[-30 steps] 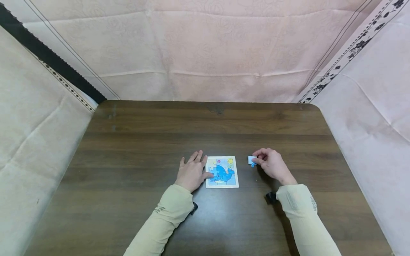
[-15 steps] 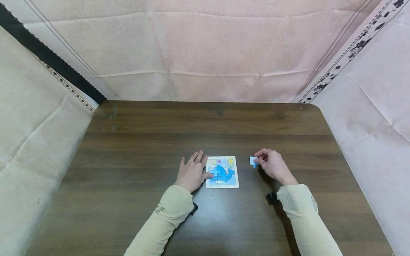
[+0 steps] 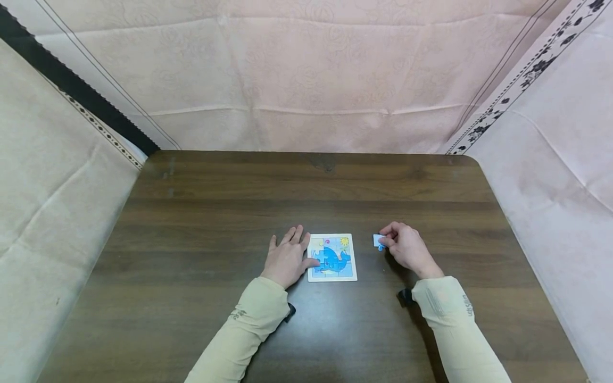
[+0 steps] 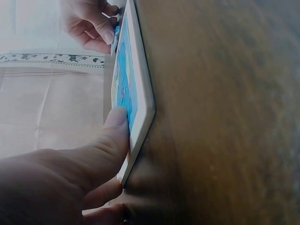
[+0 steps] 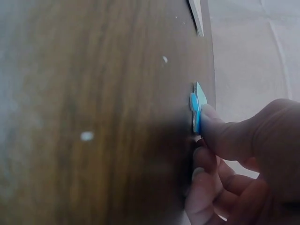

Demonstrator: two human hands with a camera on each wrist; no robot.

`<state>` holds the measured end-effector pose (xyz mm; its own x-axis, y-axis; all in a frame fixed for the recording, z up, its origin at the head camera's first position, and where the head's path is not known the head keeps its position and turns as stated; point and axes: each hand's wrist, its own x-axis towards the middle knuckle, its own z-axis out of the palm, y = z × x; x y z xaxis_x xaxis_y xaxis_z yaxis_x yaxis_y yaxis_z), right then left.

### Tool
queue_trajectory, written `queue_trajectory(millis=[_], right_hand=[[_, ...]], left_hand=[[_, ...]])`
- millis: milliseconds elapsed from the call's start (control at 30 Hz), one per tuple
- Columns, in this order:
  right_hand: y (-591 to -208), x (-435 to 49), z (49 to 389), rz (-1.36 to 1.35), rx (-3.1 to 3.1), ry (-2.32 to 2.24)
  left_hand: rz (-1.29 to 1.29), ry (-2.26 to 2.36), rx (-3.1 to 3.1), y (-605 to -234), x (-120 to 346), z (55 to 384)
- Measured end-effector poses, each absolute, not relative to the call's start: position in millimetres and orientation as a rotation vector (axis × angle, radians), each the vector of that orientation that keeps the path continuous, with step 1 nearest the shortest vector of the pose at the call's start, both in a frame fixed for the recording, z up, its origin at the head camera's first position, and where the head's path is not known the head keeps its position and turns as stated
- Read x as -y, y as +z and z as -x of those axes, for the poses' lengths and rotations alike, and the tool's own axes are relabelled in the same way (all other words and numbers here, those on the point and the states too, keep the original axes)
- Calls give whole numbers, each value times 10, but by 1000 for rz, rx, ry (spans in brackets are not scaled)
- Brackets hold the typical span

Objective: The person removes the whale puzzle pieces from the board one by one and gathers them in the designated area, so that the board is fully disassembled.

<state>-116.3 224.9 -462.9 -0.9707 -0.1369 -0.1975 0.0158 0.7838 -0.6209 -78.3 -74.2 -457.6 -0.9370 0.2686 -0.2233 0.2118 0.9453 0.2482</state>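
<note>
A square jigsaw puzzle [image 3: 337, 260] with a blue whale and a pale raised border lies flat at the middle of the table. My left hand [image 3: 286, 258] rests along its left side, fingers spread, with the thumb [image 4: 115, 122] laid over the border onto the picture. To the right of the puzzle, my right hand [image 3: 407, 247] pinches a light blue puzzle piece [image 3: 378, 241] between thumb and fingers. Seen from the right wrist, the piece [image 5: 197, 108] is held edge-on, close over the table, its far part covered by the thumb.
The brown wooden table [image 3: 215, 319] has rounded far corners. Pale patterned cloth [image 3: 311, 80] hangs behind it and along both sides. Small white specks [image 5: 86, 136] dot the tabletop near my right hand.
The right hand has shifted the puzzle piece slightly to the right, then kept it there. The left hand and the puzzle have stayed in place.
</note>
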Motion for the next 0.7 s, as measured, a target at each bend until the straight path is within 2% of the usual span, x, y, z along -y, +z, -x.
queue_trajectory(millis=[700], right_hand=[[-4639,-2255,1150,49,-2714,-995]], left_hand=[[-353,327,-2858,-4576,747,767]])
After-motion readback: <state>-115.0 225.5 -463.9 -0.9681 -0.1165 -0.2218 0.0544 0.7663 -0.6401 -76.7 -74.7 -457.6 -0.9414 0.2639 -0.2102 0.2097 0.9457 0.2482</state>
